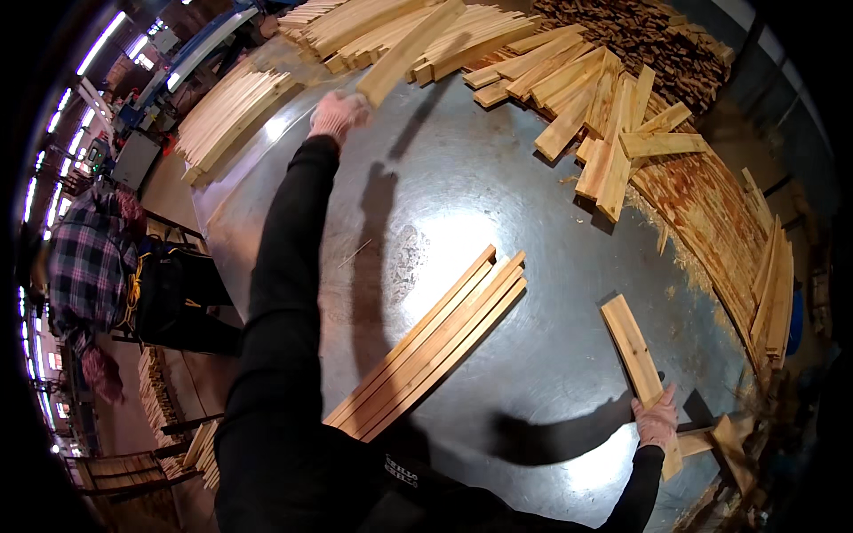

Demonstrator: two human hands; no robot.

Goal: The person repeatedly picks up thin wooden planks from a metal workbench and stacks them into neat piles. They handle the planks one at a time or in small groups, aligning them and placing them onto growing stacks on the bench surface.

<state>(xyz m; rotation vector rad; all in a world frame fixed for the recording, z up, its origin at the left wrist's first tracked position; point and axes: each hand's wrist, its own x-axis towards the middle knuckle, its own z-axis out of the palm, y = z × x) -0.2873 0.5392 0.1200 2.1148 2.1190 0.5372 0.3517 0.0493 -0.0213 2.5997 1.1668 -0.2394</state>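
My left hand (pixel 340 115), in a pale pink work glove, reaches far out to the upper left. It is closed on the near end of a wooden board (pixel 410 51), which is raised and casts a shadow on the metal table (pixel 480 355). At the lower right my right hand (pixel 656 417), gloved the same way, grips a shorter wooden board (pixel 633 346) near its lower end. Between my arms a small bundle of long narrow boards (pixel 431 346) lies side by side on the table, slanting up to the right.
Stacked boards (pixel 235 120) and more rows (pixel 480 40) line the far edge. Loose boards (pixel 609 133) fan out over a chipboard sheet (pixel 702 209) at right. Behind is a large pile of wood pieces (pixel 631 44). A person in a plaid shirt (pixel 93 253) stands at left.
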